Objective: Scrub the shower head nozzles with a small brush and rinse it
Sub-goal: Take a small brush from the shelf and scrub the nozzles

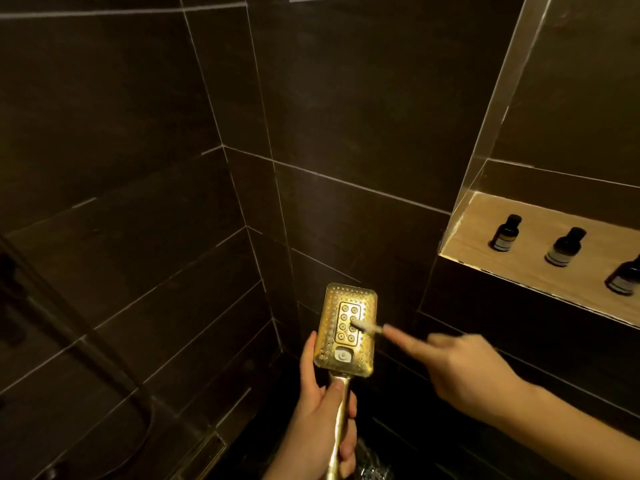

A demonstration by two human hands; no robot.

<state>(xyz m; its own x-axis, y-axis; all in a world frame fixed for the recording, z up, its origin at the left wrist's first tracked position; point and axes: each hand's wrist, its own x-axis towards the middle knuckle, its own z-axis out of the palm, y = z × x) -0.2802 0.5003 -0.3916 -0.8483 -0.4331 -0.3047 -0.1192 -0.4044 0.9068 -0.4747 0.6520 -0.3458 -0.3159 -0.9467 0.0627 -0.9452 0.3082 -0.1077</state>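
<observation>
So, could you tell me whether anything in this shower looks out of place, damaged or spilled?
Nothing stands out. The left hand holds the gold shower head by its handle, the right hand presses the small brush against its nozzles, and the three dark bottles stand upright on the niche shelf.

A lit, pale wood-toned shelf (485,233) is set into the dark tiled wall at the right, running from its near-left corner off the right edge. Three small dark bottles stand on it in a row, well apart. The left bottle (506,233) and the middle bottle (565,247) show pale labels and dark caps. The right bottle (625,277) is cut by the frame edge.
</observation>
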